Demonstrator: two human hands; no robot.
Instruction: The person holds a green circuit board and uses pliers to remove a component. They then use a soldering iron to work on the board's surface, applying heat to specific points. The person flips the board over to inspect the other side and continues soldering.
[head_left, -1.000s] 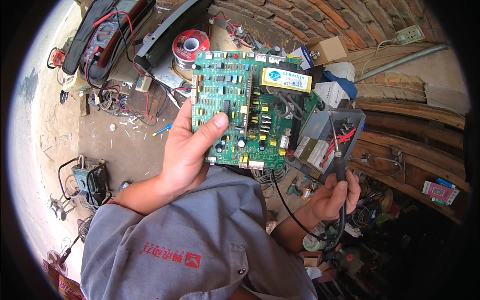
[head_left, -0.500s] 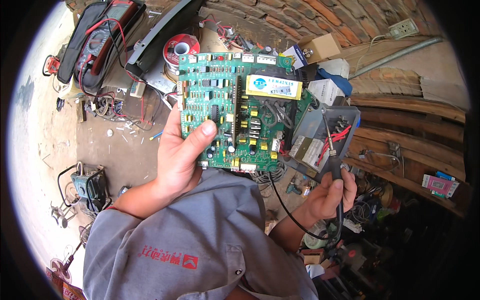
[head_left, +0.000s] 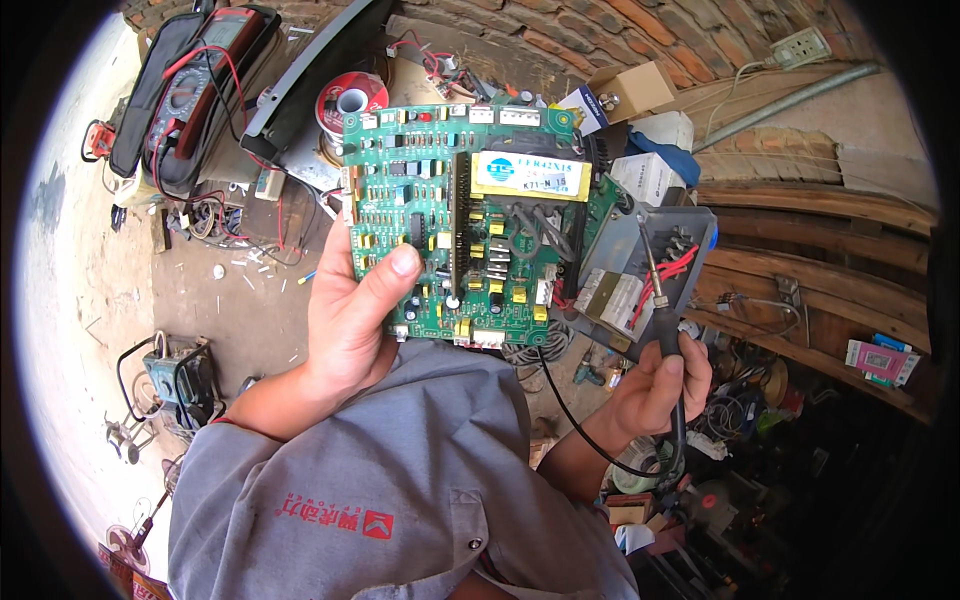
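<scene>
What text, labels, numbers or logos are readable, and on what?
Wording isn't copied here, only where it stands:
White-and-yellow label on the circuit board: large print, partly legible; round blue logo.
Grey shirt: red lettering, red square logo.
Red spool: pale print, too small.
Multimeter: dial markings, too small.
Pink card: too small.

Brick wall [head_left: 560,45] (unplastered), wooden planks [head_left: 815,262] at right, bright floor [head_left: 85,280] left

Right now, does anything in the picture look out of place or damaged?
Yes: small white bits lie strewn over the brown surface, left of the left hand; they look like litter. The circuit board in that hand shows no clear damage, but its parts are too small to judge.
</scene>
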